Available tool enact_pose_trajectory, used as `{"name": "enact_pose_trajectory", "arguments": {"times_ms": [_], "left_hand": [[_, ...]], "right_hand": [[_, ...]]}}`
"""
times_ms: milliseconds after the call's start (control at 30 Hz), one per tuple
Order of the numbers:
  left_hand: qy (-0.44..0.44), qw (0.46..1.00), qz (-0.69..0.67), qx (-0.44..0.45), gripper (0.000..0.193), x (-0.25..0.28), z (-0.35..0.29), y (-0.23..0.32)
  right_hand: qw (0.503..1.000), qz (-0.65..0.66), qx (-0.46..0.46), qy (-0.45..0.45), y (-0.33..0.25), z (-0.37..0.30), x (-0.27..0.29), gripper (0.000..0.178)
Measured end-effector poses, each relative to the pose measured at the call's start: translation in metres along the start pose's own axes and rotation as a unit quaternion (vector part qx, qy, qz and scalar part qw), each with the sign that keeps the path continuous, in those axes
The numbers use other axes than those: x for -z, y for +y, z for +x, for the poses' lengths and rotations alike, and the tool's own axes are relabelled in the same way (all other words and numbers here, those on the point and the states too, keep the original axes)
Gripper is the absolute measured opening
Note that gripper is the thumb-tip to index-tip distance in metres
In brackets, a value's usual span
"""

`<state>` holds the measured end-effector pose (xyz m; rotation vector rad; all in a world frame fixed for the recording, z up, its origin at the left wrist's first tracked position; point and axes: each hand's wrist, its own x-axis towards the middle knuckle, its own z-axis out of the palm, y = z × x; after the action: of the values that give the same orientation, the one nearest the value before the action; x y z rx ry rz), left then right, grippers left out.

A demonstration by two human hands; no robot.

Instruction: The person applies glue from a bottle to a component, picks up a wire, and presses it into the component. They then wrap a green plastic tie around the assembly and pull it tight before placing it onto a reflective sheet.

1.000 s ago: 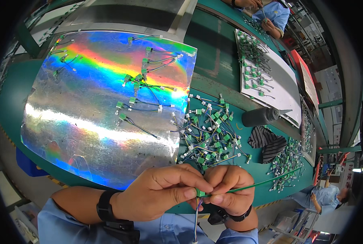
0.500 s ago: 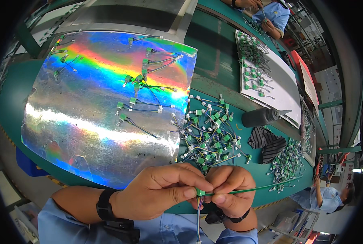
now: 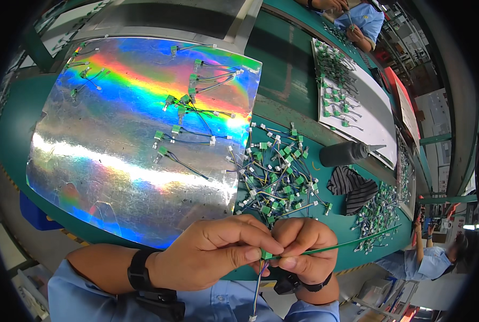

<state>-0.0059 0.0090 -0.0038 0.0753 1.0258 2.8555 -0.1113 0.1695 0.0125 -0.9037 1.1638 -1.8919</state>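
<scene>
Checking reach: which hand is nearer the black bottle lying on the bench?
Right. The right hand sits below and slightly left of the black bottle; the left hand is farther left.

Bright overhead light glares in rainbow bands off the shiny sheet (image 3: 137, 134); fisheye edges bend and darken, centre sharp.

Both forearms enter from the lower edge in light blue sleeves, each wrist wearing a black band, and the two hands meet at lower centre. Left hand (image 3: 207, 257): palm down, knuckles up, fingers (image 3: 239, 256) curled with thumb and forefinger pinched at the tips, pointing right. Right hand (image 3: 306, 249): curled in a loose fist, knuckles toward the camera, thumb and forefinger pressed together, fingertips touching those of the left hand.
</scene>
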Motion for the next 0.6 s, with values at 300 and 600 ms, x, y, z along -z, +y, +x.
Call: {"name": "enact_pose_trajectory", "arguments": {"times_ms": [300, 600], "left_hand": [[-0.016, 0.999, -0.037, 0.004, 0.020, 0.0007, 0.0001, 0.0014], [0.002, 1.000, -0.024, 0.008, 0.020, 0.0000, 0.0006, 0.0020]], "right_hand": [[0.998, 0.056, 0.005, 0.022, 0.0039, -0.0008, -0.0033, 0.013], [1.000, -0.007, 0.007, 0.016, 0.0037, -0.0013, -0.0015, 0.014]]}}
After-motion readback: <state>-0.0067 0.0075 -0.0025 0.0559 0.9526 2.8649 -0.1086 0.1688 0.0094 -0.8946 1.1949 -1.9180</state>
